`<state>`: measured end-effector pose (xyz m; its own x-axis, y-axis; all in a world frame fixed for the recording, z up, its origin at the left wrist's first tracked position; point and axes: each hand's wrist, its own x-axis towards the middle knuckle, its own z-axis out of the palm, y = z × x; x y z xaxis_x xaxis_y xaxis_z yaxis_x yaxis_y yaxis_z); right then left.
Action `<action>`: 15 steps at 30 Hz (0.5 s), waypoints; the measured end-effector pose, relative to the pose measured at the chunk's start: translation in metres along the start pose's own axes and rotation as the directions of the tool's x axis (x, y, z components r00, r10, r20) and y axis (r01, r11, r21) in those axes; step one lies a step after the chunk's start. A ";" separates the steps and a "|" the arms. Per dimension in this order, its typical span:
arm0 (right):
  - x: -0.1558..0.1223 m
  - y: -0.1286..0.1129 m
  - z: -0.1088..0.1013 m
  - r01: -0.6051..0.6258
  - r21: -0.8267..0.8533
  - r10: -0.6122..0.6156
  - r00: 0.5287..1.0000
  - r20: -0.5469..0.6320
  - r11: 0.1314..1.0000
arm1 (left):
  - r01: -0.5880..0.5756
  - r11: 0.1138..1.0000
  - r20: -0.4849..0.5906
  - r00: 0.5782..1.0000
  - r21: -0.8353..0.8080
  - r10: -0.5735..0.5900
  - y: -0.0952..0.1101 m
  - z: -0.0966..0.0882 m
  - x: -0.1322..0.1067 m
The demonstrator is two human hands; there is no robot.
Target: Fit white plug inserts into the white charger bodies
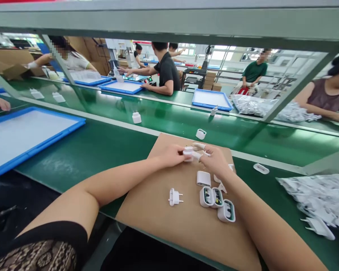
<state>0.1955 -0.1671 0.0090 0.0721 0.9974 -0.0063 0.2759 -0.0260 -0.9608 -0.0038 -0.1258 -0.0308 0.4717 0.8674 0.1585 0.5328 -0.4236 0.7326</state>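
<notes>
White charger (188, 152) is over the far end of the brown cardboard (158, 218), between both hands. L hand (175, 156) pinches it btwn thumb & fingers; R hand (211, 158), w/ white fingertip covers, is at its right side, thumb & index slightly apart; can't tell if it grips anything. Nearer on the board: 1 plug cap (174, 197) w/ 2 pins pointing right, 1 white block (203, 178), 3 uncapped housings (217, 198). Right: bag of white parts (322, 199). Left: blue-rimmed tray (36, 131). Far: green belt (164, 113) w/ white pcs, co-workers beyond.
</notes>
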 end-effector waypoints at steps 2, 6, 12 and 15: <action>0.007 -0.003 -0.007 -0.141 0.258 0.152 0.988 -0.021 0.956 | 0.091 0.996 -0.096 0.991 0.018 -0.089 -0.010 -0.010 0.026; 0.022 -0.005 -0.023 -0.228 0.419 0.244 0.970 0.016 0.879 | 0.287 0.944 -0.299 0.926 0.165 -0.229 -0.033 -0.035 0.082; 0.027 0.001 -0.026 -0.284 0.426 0.241 0.958 0.154 0.859 | 0.441 0.861 -0.395 0.860 0.254 -0.323 -0.053 -0.053 0.115; 0.027 0.001 -0.025 -0.263 0.408 0.197 0.960 0.198 0.874 | 0.474 0.828 -0.587 0.776 0.300 -0.231 -0.049 -0.045 0.114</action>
<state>0.2218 -0.1419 0.0148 -0.0664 0.9659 -0.2501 -0.1688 -0.2579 -0.9513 -0.0075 0.0057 -0.0192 -0.1695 0.9243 0.3419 0.8755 -0.0181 0.4830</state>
